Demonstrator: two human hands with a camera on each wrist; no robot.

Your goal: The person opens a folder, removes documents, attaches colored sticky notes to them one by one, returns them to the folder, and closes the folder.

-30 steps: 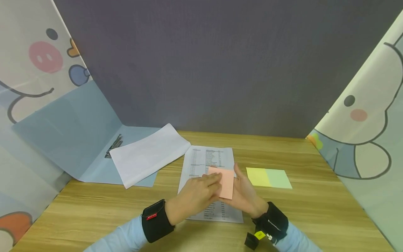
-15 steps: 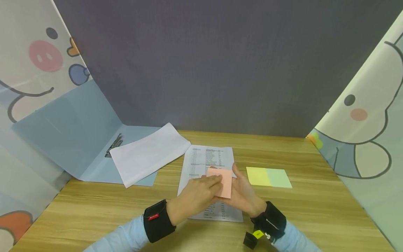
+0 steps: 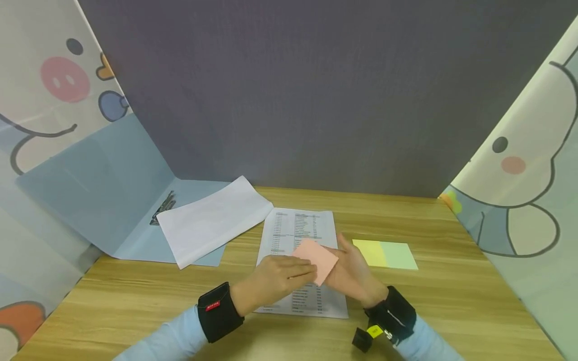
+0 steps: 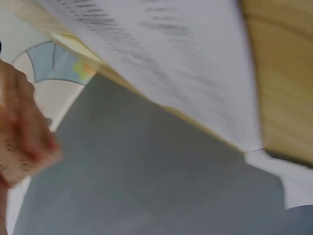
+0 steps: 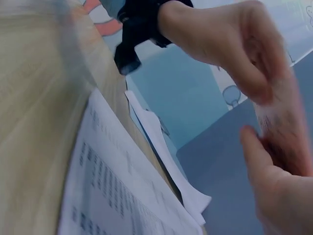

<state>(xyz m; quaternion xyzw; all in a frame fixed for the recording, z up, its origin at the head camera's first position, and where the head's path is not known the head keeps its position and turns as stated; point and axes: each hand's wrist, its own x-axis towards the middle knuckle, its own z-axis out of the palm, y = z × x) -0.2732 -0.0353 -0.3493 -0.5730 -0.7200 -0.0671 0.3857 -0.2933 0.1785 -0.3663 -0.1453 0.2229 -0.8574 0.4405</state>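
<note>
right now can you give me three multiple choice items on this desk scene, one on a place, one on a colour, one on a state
1. Where does the yellow and green sticky pad lie?
A. on the wooden table, right of the printed sheet
B. inside the blue folder
C. on the blank white paper

2. What colour is the square note between the hands?
A. blue
B. pink
C. white

3. How is the pink note?
A. flat on the table
B. crumpled into a ball
C. held above the printed sheet by the left hand and right hand

Answers: 1 A, it sits on bare wood beside the sheet. 2 B, the head view shows pink. 3 C, both hands' fingers meet it.
</note>
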